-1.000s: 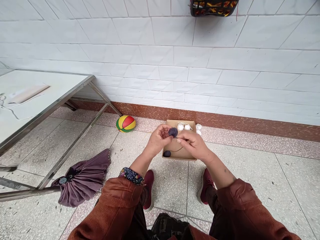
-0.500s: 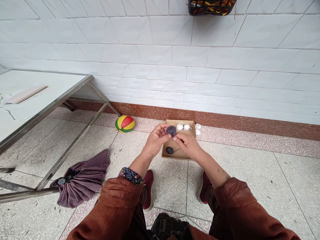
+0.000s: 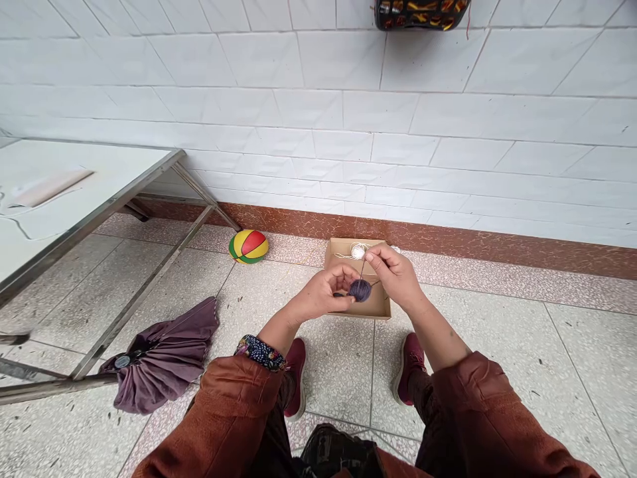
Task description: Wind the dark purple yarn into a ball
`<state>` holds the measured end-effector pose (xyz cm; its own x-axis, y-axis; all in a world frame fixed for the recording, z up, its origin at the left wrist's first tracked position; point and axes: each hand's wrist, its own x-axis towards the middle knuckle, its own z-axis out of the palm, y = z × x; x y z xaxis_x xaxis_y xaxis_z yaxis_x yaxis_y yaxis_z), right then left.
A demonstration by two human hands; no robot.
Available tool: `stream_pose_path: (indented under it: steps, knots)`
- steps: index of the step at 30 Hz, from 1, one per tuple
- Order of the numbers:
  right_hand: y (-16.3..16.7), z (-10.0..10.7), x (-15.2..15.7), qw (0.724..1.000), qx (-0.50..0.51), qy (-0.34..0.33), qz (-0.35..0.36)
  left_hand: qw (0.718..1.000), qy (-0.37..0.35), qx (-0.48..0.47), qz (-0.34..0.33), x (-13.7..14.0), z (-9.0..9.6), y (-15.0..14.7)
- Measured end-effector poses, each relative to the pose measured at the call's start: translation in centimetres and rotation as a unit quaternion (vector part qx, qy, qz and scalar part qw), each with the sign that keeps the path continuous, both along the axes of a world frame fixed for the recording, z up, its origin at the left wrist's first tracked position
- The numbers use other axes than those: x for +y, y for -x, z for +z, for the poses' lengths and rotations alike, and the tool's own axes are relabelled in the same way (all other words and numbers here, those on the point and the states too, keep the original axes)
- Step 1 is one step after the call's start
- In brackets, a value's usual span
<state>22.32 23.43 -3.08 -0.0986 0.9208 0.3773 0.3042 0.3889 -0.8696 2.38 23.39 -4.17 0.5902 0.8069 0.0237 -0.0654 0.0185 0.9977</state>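
Observation:
Between the fingers of my left hand (image 3: 326,292) is a small ball of dark purple yarn (image 3: 360,290). A strand of that yarn (image 3: 362,268) runs up from the ball to my right hand (image 3: 394,271), whose thumb and forefinger pinch it. Both hands are above a shallow cardboard box (image 3: 381,309) on the floor. In the box's far part lies a white yarn ball (image 3: 357,251) with loose thread beside it. A second dark ball in the box is mostly hidden behind my left hand, and my right hand covers other white balls.
A colourful ball (image 3: 249,246) rests by the wall, left of the box. A metal-framed table (image 3: 124,179) stands at the left, with a folded purple umbrella-like cloth (image 3: 164,358) on the floor near its leg. A dark basket (image 3: 422,16) is at the top.
My left hand has moved the purple ball down and slightly right. My right hand has moved away to the right, drawing a strand of yarn up from the ball.

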Motion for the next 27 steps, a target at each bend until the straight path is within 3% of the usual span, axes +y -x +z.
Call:
stream_pose_path:
  steps: [2,6,10,13,16,20,24,27]
  knots:
    - [0.1,-1.2,0.4,1.000,-0.017,0.021,-0.014,0.999,0.020,-0.047,-0.006,0.0,0.0,0.1]
    - [0.9,-2.7,0.2,0.994,-0.089,0.059,0.034,0.988,0.025,-0.122,0.095,0.7,-0.2,0.2]
    - [1.7,-2.1,-0.7,0.978,-0.157,0.039,0.133,0.977,0.007,-0.071,0.199,1.4,-0.6,0.2]
    - [1.7,-0.7,-1.1,0.969,-0.146,0.021,0.196,0.974,-0.002,-0.015,0.227,1.5,-0.8,0.1]
    - [1.2,0.3,-1.2,0.977,-0.106,0.006,0.184,0.979,-0.005,0.025,0.200,1.3,-0.7,-0.2]
    - [0.3,0.4,-0.5,0.992,-0.062,-0.026,0.104,0.990,-0.014,0.037,0.132,0.5,-0.1,-0.4]
    - [0.3,-0.8,0.4,0.999,-0.034,-0.023,0.018,0.998,0.021,-0.040,0.050,-0.1,0.1,-0.3]
    - [0.9,-2.0,0.5,0.999,-0.042,-0.005,-0.001,0.990,0.058,-0.118,0.050,-0.2,0.1,-0.1]
